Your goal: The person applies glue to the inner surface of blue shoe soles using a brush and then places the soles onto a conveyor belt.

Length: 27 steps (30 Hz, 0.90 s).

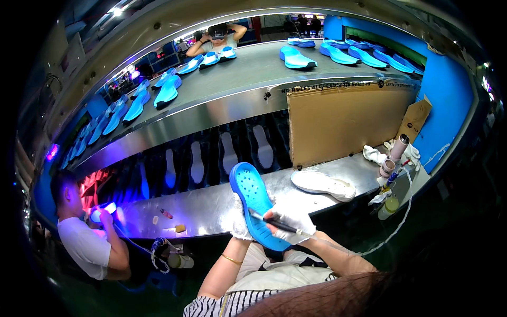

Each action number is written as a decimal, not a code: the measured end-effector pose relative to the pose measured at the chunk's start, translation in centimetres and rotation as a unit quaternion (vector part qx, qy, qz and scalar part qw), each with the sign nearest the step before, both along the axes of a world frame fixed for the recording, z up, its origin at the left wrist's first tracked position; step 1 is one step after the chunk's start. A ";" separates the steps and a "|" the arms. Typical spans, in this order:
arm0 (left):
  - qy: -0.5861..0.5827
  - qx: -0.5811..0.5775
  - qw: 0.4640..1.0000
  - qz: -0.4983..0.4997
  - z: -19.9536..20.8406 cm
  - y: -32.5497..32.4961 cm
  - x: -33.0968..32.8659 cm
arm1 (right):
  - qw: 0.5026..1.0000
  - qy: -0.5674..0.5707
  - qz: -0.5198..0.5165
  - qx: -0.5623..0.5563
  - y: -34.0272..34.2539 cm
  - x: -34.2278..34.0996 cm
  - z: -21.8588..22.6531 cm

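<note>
Blue shoe sole point(255, 203) held upright above the table point(211, 206) edge: my left hand point(240, 224) fingers wrap its heel, my right hand point(290, 224) fingers pinch a dark pen-like tool point(274, 223); I should brace the sole firmly and stroke lightly.

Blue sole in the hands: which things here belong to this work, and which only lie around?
In use: blue sole, left hand, right hand, thin dark tool.

Lying about: white sole, cardboard sheet, yellow block, paper tubes.
</note>
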<state>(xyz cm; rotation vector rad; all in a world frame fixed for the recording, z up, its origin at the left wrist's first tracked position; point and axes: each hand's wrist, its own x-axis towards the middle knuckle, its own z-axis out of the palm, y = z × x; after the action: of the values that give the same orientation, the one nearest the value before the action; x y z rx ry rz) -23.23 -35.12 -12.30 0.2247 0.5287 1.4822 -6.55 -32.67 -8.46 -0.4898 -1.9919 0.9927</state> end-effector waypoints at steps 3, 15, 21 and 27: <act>-0.026 0.026 0.999 -0.004 0.1 0.3 -0.4 | 0.987 -0.023 0.098 -0.123 -0.4 0.6 1.2; -0.067 0.070 0.995 -0.037 -0.3 0.0 1.8 | 0.941 0.107 0.001 -0.320 3.3 2.1 0.7; -0.046 0.070 0.996 -0.025 1.0 1.1 0.5 | 0.958 0.137 0.096 -0.231 -0.1 0.3 0.1; -0.012 0.102 0.994 0.037 1.4 1.0 0.8 | 0.960 0.099 -0.006 -0.262 -0.1 0.6 -1.1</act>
<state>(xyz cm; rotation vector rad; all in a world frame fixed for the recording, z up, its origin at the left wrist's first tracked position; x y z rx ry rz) -22.40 -34.09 -10.86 0.3504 0.3700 1.6097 -5.97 -32.76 -9.54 -0.6549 -1.5354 1.5089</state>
